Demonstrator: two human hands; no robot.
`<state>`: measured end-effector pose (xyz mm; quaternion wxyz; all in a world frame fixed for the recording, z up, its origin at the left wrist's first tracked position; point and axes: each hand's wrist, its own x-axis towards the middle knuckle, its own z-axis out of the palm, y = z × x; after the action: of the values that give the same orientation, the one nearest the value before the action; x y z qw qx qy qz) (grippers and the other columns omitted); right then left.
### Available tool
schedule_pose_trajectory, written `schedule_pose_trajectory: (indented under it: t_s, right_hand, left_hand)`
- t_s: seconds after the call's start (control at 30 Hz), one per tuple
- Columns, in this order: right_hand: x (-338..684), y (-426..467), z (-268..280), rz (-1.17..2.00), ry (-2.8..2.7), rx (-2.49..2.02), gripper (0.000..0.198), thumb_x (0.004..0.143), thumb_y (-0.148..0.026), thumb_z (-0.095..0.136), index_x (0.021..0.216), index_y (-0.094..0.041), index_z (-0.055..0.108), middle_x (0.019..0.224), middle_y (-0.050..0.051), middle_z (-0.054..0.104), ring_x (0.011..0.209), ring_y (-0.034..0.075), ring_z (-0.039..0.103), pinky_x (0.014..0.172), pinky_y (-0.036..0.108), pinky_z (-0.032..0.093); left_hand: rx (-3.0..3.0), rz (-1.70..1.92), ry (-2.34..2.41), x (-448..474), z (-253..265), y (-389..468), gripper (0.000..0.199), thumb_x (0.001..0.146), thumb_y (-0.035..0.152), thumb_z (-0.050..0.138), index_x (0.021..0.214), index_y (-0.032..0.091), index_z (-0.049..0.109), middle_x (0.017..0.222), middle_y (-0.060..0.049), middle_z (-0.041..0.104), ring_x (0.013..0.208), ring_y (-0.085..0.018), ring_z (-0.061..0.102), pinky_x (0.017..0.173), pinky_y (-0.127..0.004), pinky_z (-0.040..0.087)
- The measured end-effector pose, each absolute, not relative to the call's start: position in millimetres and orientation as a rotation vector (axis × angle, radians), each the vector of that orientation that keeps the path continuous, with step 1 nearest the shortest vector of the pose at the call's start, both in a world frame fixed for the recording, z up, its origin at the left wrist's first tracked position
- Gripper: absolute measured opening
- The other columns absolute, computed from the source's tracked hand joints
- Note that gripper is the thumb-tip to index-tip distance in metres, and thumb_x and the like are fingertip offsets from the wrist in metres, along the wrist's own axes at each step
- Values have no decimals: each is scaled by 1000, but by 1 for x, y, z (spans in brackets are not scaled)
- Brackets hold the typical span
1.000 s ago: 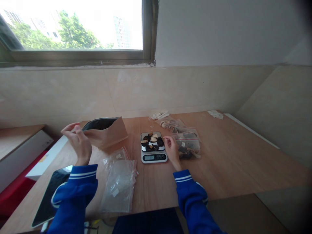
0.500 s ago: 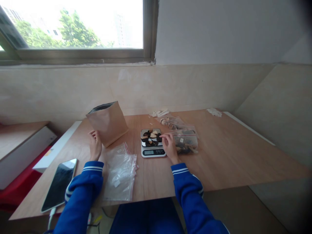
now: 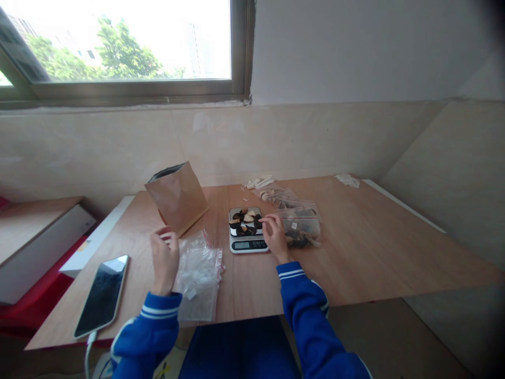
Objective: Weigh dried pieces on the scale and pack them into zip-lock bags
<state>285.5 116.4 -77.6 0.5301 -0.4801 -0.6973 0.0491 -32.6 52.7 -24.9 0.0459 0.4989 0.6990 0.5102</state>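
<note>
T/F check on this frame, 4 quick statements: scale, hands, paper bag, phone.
1. The scale carries dark and pale pieces. True.
2. The right hand rests at the scale's right edge. True.
3. The brown paper bag lies flat on the table. False: it stands upright, top open.
4. The left hand holds the phone. False: the phone lies apart on the table; the hand is by the clear zip bags.

One kitchen scale [image 3: 248, 231], one brown paper bag [image 3: 178, 197], one phone [image 3: 102, 295], two hands, several clear zip bags [image 3: 197, 276]
</note>
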Motion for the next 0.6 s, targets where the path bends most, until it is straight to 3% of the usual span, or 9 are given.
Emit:
schedule_pose_trajectory:
  t_s: [0.13,0.27,0.43,0.6]
  right_hand:
    - [286,117,-80,94,-1624,-1123,21,90,-20,43,94,-20,64,98,9,54,101,24,53,94,42,45]
    - [286,112,-77,107,-1590,-1107,22,91,-19,41,91,-20,63,95,9,56,97,23,55,89,39,46]
    - [269,77,-64,242,-1580,-1101,21,92,-24,42,90,-20,63,89,7,61,86,21,58,77,33,47]
    - [224,24,-43,796,-1772,-1152,29,95,-40,43,91,-19,63,76,2,64,63,15,55,60,26,42]
  left_hand:
    - [1848,806,1938,19,-43,0,32,88,48,44,83,19,55,76,-5,59,71,-21,58,69,-35,46]
    - [2007,348,2036,33,-62,-19,29,86,43,50,71,18,55,77,-9,59,74,-23,58,71,-35,42]
    - [2106,335,1959,25,-66,-13,23,91,28,41,74,19,53,79,-8,59,74,-21,58,70,-32,40]
    - [2044,777,1653,36,-51,-11,27,95,33,35,74,21,46,72,-2,55,68,-18,53,65,-30,40]
